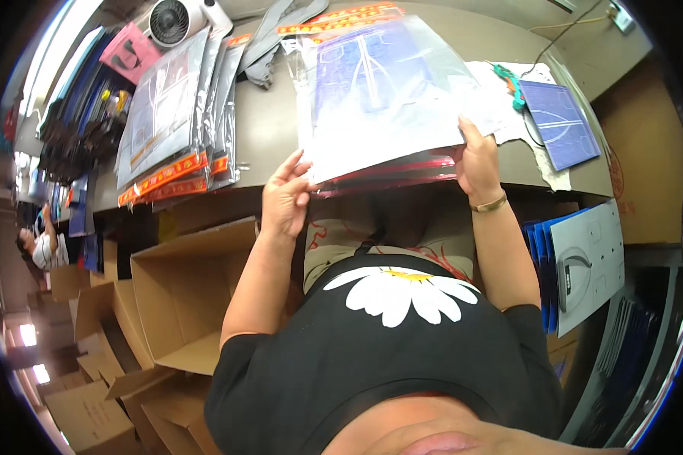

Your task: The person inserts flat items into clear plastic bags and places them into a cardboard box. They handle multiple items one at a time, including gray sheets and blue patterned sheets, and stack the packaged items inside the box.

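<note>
Right hand (pixel 479 163) pinched clear bag (pixel 379 114) at near right corner | left hand (pixel 283 199) touched near left corner, closure unclear | bag spanned between both, over table (pixel 262 133) | bagged stack (pixel 163 106) lay left of grip | even, gentle tension judged best against creasing

This looks like a packing workshop: brown boxes (pixel 91 417) crowd the lower left, and shiny bagged packs (pixel 159 106) lie piled on the long bench (pixel 269 125), upper left.
</note>
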`<move>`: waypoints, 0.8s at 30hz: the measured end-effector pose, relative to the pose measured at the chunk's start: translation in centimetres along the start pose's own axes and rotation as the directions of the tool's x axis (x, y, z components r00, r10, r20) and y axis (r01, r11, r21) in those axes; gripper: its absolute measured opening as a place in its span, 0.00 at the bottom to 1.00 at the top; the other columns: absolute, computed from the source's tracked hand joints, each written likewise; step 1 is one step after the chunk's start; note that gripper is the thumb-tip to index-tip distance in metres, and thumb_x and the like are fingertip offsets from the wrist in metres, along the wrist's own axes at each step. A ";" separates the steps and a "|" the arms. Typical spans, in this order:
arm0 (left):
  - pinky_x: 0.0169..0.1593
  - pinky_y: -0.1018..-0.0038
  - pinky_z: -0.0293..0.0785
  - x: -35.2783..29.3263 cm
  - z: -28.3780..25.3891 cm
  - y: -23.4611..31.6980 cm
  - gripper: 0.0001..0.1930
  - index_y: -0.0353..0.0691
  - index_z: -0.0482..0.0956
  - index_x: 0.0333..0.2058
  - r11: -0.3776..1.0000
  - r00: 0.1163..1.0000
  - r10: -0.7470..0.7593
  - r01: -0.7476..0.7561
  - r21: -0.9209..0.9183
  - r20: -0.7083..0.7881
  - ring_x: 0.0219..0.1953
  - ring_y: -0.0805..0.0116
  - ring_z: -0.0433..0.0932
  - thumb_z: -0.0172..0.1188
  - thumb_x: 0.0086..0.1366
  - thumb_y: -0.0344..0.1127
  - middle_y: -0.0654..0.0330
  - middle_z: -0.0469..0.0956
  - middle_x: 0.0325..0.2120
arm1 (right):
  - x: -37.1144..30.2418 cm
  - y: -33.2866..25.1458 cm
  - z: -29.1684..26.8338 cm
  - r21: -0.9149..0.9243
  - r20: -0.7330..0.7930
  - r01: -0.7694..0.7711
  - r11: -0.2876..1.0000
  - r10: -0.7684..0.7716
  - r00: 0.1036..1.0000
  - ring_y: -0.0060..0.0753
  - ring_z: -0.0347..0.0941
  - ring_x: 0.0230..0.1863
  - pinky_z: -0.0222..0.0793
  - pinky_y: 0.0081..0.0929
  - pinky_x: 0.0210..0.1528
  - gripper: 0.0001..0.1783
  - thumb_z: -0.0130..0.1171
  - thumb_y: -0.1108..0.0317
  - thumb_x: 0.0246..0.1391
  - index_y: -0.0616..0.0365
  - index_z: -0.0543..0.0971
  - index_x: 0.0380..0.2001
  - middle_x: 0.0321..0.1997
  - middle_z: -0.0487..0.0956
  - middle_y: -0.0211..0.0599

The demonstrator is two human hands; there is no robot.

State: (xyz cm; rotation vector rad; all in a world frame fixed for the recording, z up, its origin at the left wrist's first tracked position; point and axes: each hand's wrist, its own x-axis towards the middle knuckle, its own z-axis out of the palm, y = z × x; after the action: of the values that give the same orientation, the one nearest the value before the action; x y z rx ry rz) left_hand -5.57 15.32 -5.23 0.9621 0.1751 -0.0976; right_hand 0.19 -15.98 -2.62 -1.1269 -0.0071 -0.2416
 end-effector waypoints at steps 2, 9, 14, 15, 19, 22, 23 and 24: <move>0.21 0.87 0.66 -0.6 0.7 0.8 0.25 0.30 0.65 0.57 0.913 0.957 0.252 -0.186 0.362 -0.144 0.30 0.72 0.78 0.49 0.59 0.17 0.52 0.72 0.44 | 0.4 -2.2 1.1 -0.017 0.015 0.003 1.000 -0.002 1.000 0.36 0.75 0.48 0.74 0.36 0.48 0.18 0.47 0.68 0.61 0.69 0.71 0.50 0.46 0.77 0.41; 0.55 0.61 0.69 -3.8 10.0 2.6 0.30 0.33 0.64 0.60 -0.257 0.462 0.598 -0.664 0.702 0.655 0.58 0.49 0.68 0.55 0.57 0.19 0.44 0.65 0.57 | -3.8 -8.2 10.7 -0.409 0.302 0.309 0.858 -0.192 0.934 0.30 0.71 0.37 0.67 0.28 0.41 0.16 0.53 0.69 0.57 0.66 0.72 0.46 0.36 0.76 0.38; 0.47 0.65 0.73 -1.3 5.7 4.1 0.11 0.26 0.74 0.43 0.255 0.367 0.929 -0.531 0.808 -0.052 0.42 0.54 0.78 0.49 0.68 0.29 0.44 0.77 0.42 | -8.4 -11.1 15.1 -0.389 0.761 0.531 0.753 -0.061 0.646 0.45 0.76 0.47 0.70 0.36 0.49 0.39 0.66 0.61 0.48 0.64 0.62 0.61 0.51 0.75 0.54; 0.46 0.66 0.73 -1.0 6.3 6.3 0.14 0.25 0.74 0.42 0.253 0.179 0.967 -0.714 0.652 -0.179 0.40 0.60 0.77 0.51 0.69 0.33 0.47 0.77 0.41 | -8.5 -10.5 14.8 -0.352 0.778 0.619 0.701 -0.148 0.611 0.44 0.76 0.47 0.69 0.36 0.49 0.40 0.67 0.62 0.47 0.66 0.63 0.60 0.50 0.75 0.54; 0.55 0.60 0.68 -0.4 0.8 14.2 0.26 0.25 0.60 0.53 0.647 0.315 0.635 -0.716 0.264 -0.705 0.49 0.56 0.71 0.56 0.65 0.39 0.48 0.67 0.52 | -7.2 -7.8 6.8 -0.709 0.619 0.578 0.405 -0.036 0.784 0.46 0.72 0.54 0.67 0.36 0.53 0.41 0.66 0.62 0.47 0.68 0.61 0.61 0.54 0.72 0.55; 0.56 0.55 0.68 4.3 -8.6 18.5 0.24 0.30 0.60 0.55 0.712 0.536 0.583 -0.699 0.067 -0.611 0.50 0.56 0.71 0.53 0.65 0.36 0.50 0.68 0.53 | -7.4 -8.8 0.5 -0.856 0.420 0.432 0.283 -0.107 0.901 0.56 0.66 0.58 0.63 0.39 0.59 0.33 0.63 0.57 0.50 0.68 0.69 0.54 0.56 0.70 0.59; 0.56 0.54 0.67 6.1 -11.4 19.9 0.24 0.29 0.60 0.55 0.761 0.622 0.555 -0.647 0.036 -0.553 0.51 0.55 0.71 0.53 0.65 0.36 0.49 0.67 0.53 | -7.8 -8.8 -2.1 -0.897 0.365 0.398 0.190 -0.186 0.912 0.56 0.65 0.59 0.62 0.39 0.59 0.33 0.63 0.58 0.50 0.67 0.69 0.54 0.56 0.70 0.59; 0.56 0.54 0.67 7.7 -13.8 21.1 0.25 0.29 0.60 0.55 0.806 0.682 0.531 -0.590 0.051 -0.502 0.51 0.54 0.70 0.54 0.64 0.37 0.49 0.67 0.53 | -8.7 -8.9 -4.6 -0.941 0.294 0.326 0.087 -0.265 0.918 0.56 0.64 0.59 0.62 0.39 0.60 0.32 0.63 0.58 0.50 0.67 0.69 0.54 0.56 0.70 0.59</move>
State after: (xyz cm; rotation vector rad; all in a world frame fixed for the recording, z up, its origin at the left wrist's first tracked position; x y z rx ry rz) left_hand 3.88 38.66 2.62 0.8706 0.3467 0.7432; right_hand -10.59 -22.05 2.27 -2.5454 -0.1512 -0.6588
